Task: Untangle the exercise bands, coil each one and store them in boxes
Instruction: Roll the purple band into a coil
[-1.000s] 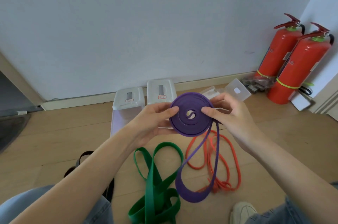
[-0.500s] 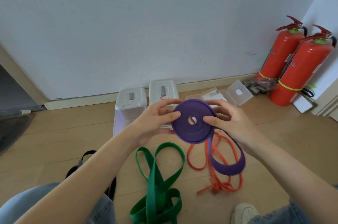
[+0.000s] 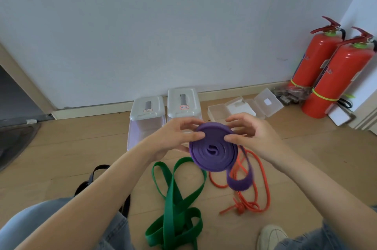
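Both hands on one item: my left hand (image 3: 175, 137) pinches the left rim of the purple band (image 3: 214, 148), thumb laid on its face, fingers curled behind; my right hand (image 3: 246, 135) pinches the right rim the same way. Coil held in the air above the floor, nearly wound, a short loose loop hanging from its lower right edge. To finish well, I judge: keep both thumbs pressing the flat face so the layers cannot spring, turn the coil to take up the hanging loop, tuck the end flush. Below, on the floor (image 3: 61, 158): green band (image 3: 173, 198), loose and crossed over itself; just beside it, orange band (image 3: 255, 188), thin, with a knot. Beyond the hands: two lidded white boxes (image 3: 146, 115), side by side, and small clear open boxes (image 3: 240, 107) to their right. Farthest, at the wall: two red fire extinguishers (image 3: 326, 70).
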